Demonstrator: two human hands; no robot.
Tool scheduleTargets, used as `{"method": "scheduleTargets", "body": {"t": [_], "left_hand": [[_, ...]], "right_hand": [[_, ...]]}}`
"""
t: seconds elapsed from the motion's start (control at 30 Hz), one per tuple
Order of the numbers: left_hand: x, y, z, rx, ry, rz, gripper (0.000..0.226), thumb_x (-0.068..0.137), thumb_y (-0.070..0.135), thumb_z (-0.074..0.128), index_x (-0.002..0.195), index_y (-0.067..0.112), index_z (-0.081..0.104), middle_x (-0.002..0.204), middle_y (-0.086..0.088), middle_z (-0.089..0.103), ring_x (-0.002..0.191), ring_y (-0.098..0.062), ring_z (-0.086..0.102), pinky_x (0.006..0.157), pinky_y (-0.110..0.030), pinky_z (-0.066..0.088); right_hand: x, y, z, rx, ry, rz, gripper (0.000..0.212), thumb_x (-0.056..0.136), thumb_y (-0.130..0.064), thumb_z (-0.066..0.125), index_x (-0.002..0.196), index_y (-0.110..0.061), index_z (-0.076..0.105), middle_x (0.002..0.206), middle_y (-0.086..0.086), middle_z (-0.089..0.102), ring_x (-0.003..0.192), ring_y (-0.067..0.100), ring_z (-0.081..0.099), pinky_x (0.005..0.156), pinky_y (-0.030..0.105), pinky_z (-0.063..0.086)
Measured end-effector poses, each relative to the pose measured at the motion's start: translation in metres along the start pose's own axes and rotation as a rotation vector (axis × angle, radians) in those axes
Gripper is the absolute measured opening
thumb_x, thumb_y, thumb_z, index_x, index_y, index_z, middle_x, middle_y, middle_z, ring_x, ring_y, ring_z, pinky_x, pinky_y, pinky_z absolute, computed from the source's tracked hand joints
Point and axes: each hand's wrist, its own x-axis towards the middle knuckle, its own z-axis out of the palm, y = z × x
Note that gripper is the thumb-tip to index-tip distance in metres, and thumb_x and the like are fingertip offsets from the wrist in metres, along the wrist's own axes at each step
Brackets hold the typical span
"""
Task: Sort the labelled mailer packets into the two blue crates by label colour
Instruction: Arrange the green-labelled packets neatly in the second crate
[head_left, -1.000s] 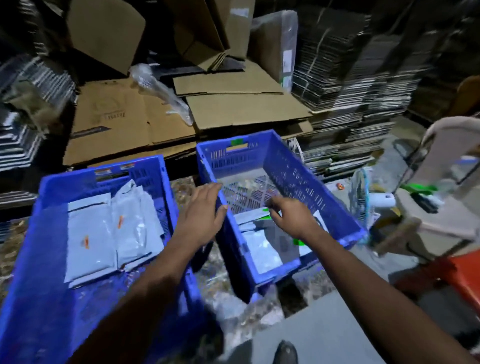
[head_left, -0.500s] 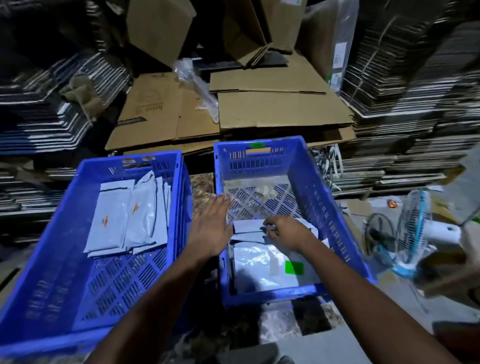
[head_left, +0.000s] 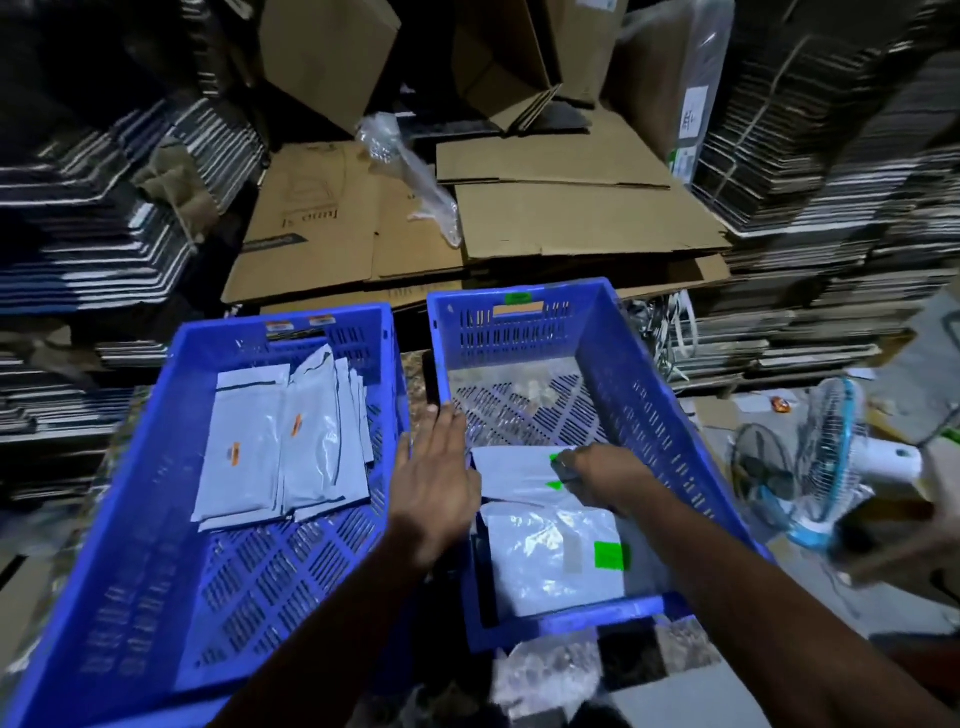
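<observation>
Right hand (head_left: 602, 475) pinching a green-labelled packet (head_left: 519, 473) inside the right crate (head_left: 649, 395), another green-labelled packet (head_left: 550, 561) just nearer, left hand (head_left: 436, 483) flat with fingers spread on that crate's left rim, orange-labelled packets (head_left: 280, 441) in the left crate (head_left: 130, 519) beyond it.

packets (head_left: 280, 447) in left crate (head_left: 130, 519), fan (head_left: 826, 467) right

Glossy plastic mailer packets (head_left: 553, 558), perforated plastic crates (head_left: 649, 395), matt cardboard (head_left: 571, 223)
</observation>
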Motion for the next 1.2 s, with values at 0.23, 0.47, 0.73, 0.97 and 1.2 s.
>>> {"method": "scheduleTargets", "body": {"t": [0.23,0.47,0.73,0.97,1.2], "left_hand": [[0.041,-0.009,-0.009,-0.025,-0.082,0.002,0.072,0.100,0.032,0.036,0.158,0.016,-0.003,0.166,-0.002,-0.007,0.153,-0.019,-0.005,0.125,-0.042,0.005],[0.094,-0.014,-0.011,-0.003,-0.083,-0.092,0.071,0.101,0.027,0.037,0.159,0.017,-0.002,0.167,-0.001,-0.006,0.153,-0.018,-0.005,0.124,-0.046,0.009],[0.096,-0.010,-0.009,-0.017,-0.047,-0.143,0.070,0.101,0.027,0.036,0.159,0.020,-0.003,0.167,0.002,-0.005,0.153,-0.017,-0.004,0.124,-0.047,0.010],[0.093,-0.013,-0.007,-0.035,-0.019,-0.135,0.067,0.102,0.030,0.033,0.159,0.021,-0.004,0.166,0.003,-0.007,0.153,-0.016,-0.007,0.124,-0.046,0.008],[0.095,-0.016,-0.002,0.022,0.003,-0.148,0.067,0.101,0.033,0.031,0.159,0.023,-0.002,0.167,0.006,-0.004,0.153,-0.016,-0.008,0.124,-0.049,0.001]], "right_hand": [[0.013,0.013,-0.006,0.023,0.144,-0.052,0.030,0.087,-0.045,0.062,0.105,-0.020,0.062,0.102,0.005,0.070,0.094,0.029,0.068,0.077,0.034,0.055],[0.043,0.033,-0.035,-0.092,0.471,-0.165,0.020,0.074,-0.019,0.077,0.092,-0.028,0.078,0.086,-0.005,0.063,0.086,0.026,0.054,0.066,0.033,0.036],[0.083,0.010,-0.043,0.631,0.502,0.168,0.020,0.088,-0.016,0.052,0.089,-0.019,0.072,0.094,0.009,0.064,0.084,0.029,0.060,0.074,0.035,0.050],[0.115,-0.020,-0.001,1.029,0.273,0.483,0.043,0.065,-0.033,0.084,0.092,-0.027,0.051,0.083,0.009,0.067,0.074,0.027,0.063,0.064,0.033,0.052],[0.136,-0.038,0.014,1.047,0.156,0.245,0.046,0.088,-0.008,0.071,0.130,-0.017,0.054,0.092,0.007,0.061,0.063,0.017,0.056,0.057,0.023,0.041]]}}
